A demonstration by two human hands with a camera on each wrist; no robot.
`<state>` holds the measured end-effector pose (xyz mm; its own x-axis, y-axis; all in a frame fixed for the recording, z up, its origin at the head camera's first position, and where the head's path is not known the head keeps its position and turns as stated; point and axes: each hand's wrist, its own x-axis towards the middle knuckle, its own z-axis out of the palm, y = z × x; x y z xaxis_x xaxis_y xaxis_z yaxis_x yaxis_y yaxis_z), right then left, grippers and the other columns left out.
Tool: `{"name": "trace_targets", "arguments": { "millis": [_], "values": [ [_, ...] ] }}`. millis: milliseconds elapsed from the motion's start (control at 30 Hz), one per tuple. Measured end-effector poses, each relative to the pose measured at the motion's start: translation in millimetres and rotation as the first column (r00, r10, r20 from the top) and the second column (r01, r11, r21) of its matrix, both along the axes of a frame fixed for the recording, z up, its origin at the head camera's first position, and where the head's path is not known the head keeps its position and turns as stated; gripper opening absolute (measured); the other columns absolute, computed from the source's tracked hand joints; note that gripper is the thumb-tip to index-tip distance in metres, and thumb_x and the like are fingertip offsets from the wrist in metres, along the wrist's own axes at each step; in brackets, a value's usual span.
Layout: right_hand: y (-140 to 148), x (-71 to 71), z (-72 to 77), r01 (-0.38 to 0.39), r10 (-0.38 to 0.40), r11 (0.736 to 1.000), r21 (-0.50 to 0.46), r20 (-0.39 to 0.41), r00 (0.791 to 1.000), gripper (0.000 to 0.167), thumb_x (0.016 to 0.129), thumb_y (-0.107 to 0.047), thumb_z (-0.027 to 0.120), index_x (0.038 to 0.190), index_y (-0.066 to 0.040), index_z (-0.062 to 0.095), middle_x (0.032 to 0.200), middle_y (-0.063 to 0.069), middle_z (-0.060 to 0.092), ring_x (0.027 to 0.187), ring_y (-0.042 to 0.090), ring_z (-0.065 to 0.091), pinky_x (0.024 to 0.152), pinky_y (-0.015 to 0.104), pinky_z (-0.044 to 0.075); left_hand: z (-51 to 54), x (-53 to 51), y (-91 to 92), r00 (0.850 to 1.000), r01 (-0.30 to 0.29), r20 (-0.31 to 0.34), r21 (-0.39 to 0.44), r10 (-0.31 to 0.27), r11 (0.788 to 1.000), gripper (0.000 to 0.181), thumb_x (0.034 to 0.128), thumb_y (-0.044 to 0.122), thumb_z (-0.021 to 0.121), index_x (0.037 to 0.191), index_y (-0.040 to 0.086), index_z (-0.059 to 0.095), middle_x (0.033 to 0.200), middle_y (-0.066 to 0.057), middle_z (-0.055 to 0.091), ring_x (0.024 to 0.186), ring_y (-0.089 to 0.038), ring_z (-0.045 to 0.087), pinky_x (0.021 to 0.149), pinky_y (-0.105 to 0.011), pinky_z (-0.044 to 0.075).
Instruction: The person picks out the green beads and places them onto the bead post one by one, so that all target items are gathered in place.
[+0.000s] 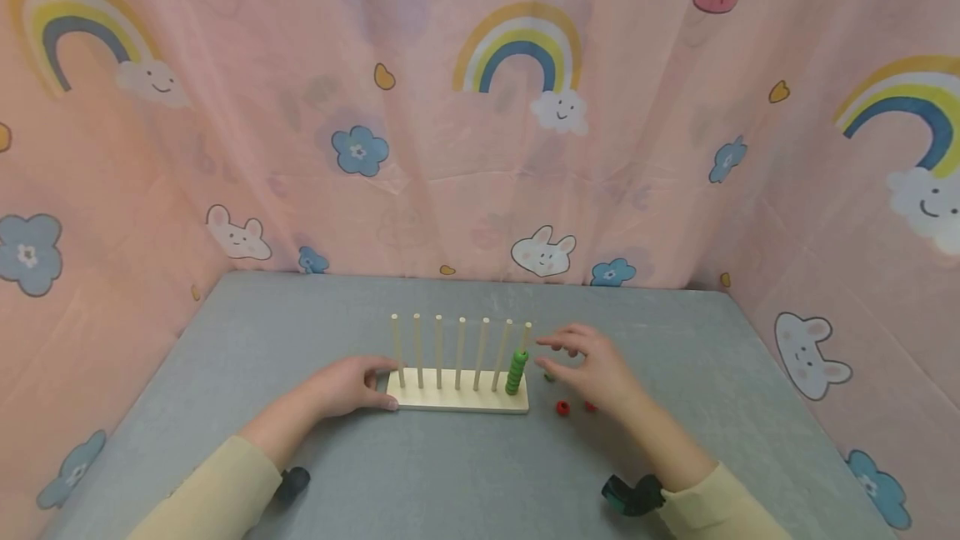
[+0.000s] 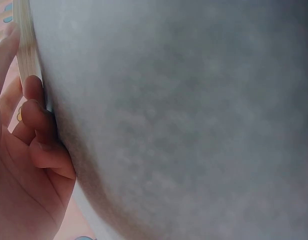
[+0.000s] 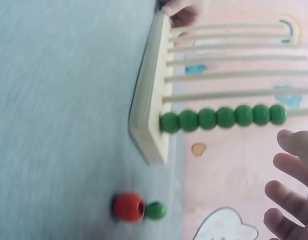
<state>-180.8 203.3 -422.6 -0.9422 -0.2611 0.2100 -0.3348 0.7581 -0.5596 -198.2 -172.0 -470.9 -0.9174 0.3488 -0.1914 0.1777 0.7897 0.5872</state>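
Note:
A pale wooden peg rack (image 1: 457, 400) stands on the table, with a row of upright pegs. Several green beads (image 1: 515, 373) are stacked on its rightmost peg; the other pegs are bare. My left hand (image 1: 354, 385) holds the rack's left end, thumb at the front and fingers behind. In the left wrist view, the fingers lie against the rack's edge. Just right of the bead stack, my right hand (image 1: 596, 367) hovers with fingers spread and nothing between them. The right wrist view shows the thumb near the top bead, apart from it.
A red bead (image 1: 562, 408) lies on the grey table (image 1: 420, 473) right of the rack. A second red bead (image 1: 590, 407) is partly covered by the right hand. Near them sits a loose green bead (image 3: 155, 210). A pink patterned curtain (image 1: 420, 215) surrounds the table.

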Motion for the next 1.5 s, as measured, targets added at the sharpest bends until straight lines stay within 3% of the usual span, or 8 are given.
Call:
{"name": "trace_targets", "arguments": {
  "millis": [367, 600, 867, 1067, 1300, 1500],
  "values": [
    [29.2, -1.4, -4.7, 0.014, -0.016, 0.996, 0.086, 0.028, 0.999, 0.027, 0.088, -0.026, 0.078, 0.113, -0.019, 0.076, 0.103, -0.003, 0.063, 0.093, 0.026, 0.057, 0.072, 0.036, 0.048, 2.9, 0.6, 1.3, 1.0, 0.006, 0.005, -0.002, -0.006, 1.0, 0.061, 0.0751, 0.04, 0.086, 0.129, 0.018, 0.066, 0.073, 0.001, 0.051, 0.067, -0.014, 0.045, 0.061, -0.032, 0.033],
    [33.6, -3.9, -5.8, 0.017, -0.027, 0.981, 0.192, 0.054, 0.998, 0.028, 0.088, -0.026, 0.077, 0.114, -0.016, 0.075, 0.107, 0.004, 0.064, 0.099, 0.027, 0.059, 0.082, 0.045, 0.052, 2.4, 0.4, 0.9, 1.0, 0.003, 0.003, 0.002, -0.003, 1.0, 0.061, 0.0747, 0.039, 0.086, 0.128, 0.017, 0.067, 0.073, 0.001, 0.051, 0.066, -0.014, 0.045, 0.061, -0.032, 0.033],
    [31.9, -13.6, -14.0, -0.061, 0.038, 0.934, 0.353, 0.074, 0.997, 0.024, 0.087, -0.027, 0.077, 0.111, -0.021, 0.077, 0.114, 0.003, 0.065, 0.109, 0.027, 0.058, 0.091, 0.049, 0.049, 2.4, 0.0, 0.8, 1.0, 0.002, 0.005, -0.001, -0.002, 1.0, 0.061, 0.0746, 0.039, 0.086, 0.128, 0.018, 0.067, 0.073, 0.001, 0.051, 0.066, -0.014, 0.044, 0.061, -0.032, 0.033],
    [27.6, -20.6, -19.6, -0.112, 0.076, 0.909, 0.402, 0.105, 0.992, 0.023, 0.086, -0.026, 0.078, 0.109, -0.021, 0.078, 0.123, 0.01, 0.065, 0.117, 0.031, 0.057, 0.096, 0.052, 0.046, 2.8, 0.1, 0.8, 1.0, 0.004, 0.009, -0.005, -0.004, 1.0, 0.062, 0.0746, 0.04, 0.086, 0.129, 0.017, 0.066, 0.073, 0.001, 0.051, 0.066, -0.014, 0.044, 0.061, -0.032, 0.033],
    [20.2, -29.7, -24.7, -0.145, 0.101, 0.885, 0.443, 0.123, 0.987, 0.024, 0.083, -0.027, 0.081, 0.107, -0.022, 0.078, 0.098, -0.005, 0.063, 0.09, 0.016, 0.057, 0.081, 0.04, 0.05, 1.4, -1.1, 0.4, 1.0, 0.005, 0.013, -0.009, -0.005, 1.0, 0.062, 0.0749, 0.041, 0.086, 0.129, 0.018, 0.066, 0.073, 0.0, 0.051, 0.066, -0.014, 0.044, 0.06, -0.032, 0.033],
    [18.5, -33.7, -28.9, -0.17, 0.133, 0.863, 0.477, 0.11, 0.985, 0.024, 0.082, -0.027, 0.082, 0.105, -0.022, 0.079, 0.095, -0.007, 0.064, 0.089, 0.014, 0.058, 0.081, 0.038, 0.051, 2.4, -0.2, 0.6, 1.0, -0.001, 0.019, -0.003, 0.001, 1.0, 0.061, 0.0749, 0.039, 0.086, 0.128, 0.018, 0.066, 0.073, 0.0, 0.051, 0.065, -0.014, 0.044, 0.06, -0.032, 0.033]
  ]
}}
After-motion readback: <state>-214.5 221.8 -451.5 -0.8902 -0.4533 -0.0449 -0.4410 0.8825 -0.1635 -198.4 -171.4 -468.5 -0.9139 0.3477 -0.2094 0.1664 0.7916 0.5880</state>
